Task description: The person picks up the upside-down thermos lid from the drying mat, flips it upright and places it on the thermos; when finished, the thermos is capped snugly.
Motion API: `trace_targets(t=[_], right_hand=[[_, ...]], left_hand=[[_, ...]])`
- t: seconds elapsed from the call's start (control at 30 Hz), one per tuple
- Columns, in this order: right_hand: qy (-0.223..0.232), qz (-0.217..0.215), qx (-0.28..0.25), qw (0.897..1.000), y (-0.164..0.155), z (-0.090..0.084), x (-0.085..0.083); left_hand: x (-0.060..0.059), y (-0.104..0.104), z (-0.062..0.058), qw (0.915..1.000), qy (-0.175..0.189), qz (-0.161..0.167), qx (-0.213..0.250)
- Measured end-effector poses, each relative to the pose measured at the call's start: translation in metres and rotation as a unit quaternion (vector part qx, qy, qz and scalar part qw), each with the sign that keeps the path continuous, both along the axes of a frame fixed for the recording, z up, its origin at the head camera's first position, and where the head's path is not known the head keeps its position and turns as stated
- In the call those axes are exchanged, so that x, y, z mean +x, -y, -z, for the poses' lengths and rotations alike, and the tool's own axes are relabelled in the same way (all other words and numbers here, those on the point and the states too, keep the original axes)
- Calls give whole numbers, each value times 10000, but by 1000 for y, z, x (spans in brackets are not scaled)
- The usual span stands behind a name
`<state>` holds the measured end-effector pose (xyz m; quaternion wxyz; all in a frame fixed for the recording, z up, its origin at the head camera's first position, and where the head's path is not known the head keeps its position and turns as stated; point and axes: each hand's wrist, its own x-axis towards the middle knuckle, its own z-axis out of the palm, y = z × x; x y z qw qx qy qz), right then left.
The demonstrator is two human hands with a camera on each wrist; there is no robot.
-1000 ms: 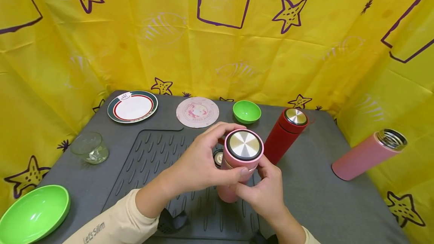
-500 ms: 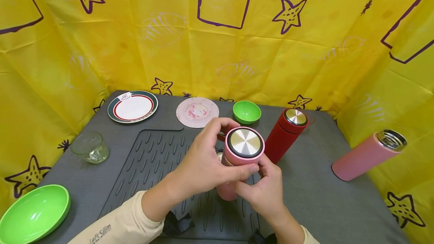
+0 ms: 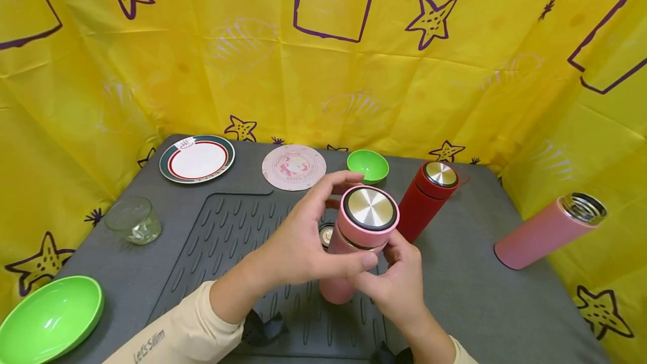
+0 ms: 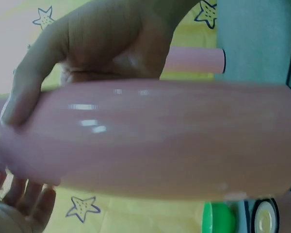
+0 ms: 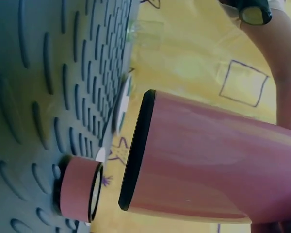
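Observation:
Both hands hold a pink thermos (image 3: 340, 290), raised and slightly tilted over the black ridged mat (image 3: 222, 240). Its pink lid (image 3: 370, 209) has a brushed-metal top, and a silver band shows beneath it. My left hand (image 3: 303, 243) curls around the upper end, thumb in front and fingers behind the lid. Lower down, my right hand (image 3: 396, 282) grips the body, its thumb lying across it in the left wrist view. The black-rimmed base points toward the mat in the right wrist view. A loose pink lid (image 5: 78, 189) rests on the mat behind the thermos.
A red thermos (image 3: 424, 201) stands behind the right hand. An open pink thermos (image 3: 546, 235) is farther right. A small green bowl (image 3: 368, 166), pink round mat (image 3: 295, 167) and plate (image 3: 197, 159) line the back. A glass (image 3: 136, 221) and large green bowl (image 3: 53, 319) sit left.
The lidded end of the thermos has shifted slightly right and away, tilting a little. The left hand's fingers have moved around the lid, while the right hand keeps its hold.

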<state>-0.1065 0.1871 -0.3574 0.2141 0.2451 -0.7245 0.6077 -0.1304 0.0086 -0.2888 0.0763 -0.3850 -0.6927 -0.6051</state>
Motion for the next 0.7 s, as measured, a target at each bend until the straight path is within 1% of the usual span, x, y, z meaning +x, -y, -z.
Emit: trace_targets(t=[0.13,0.17,0.23,0.33,0.4,0.5,0.6,0.7], right_hand=[[-75,-45,-44,10000,2,-2,0],[-89,-57,-64,9999,2,-3,0],[-86,-16,-59,9999,3,-4,1],[-78,-70,-132,9999,2,-6,2],[-72,-150,-168,9997,2,-7,2],[-111,-205,-157,9996,2,-8,2],[-233,-130,-118,9996,3,-8,1],[-416,6,-46,9991,4,-7,0]], left_hand=[[1,-4,-1,9989,245,-357,152],[0,-4,-1,9988,212,-389,208],[-2,-3,0,9990,163,-289,303],[-6,0,1,9993,-116,-12,349],[-7,2,0,9992,-225,152,306],[-6,2,-1,9992,-255,244,186],[-3,1,-2,9998,-116,117,130],[0,-2,-3,9997,34,-228,121]])
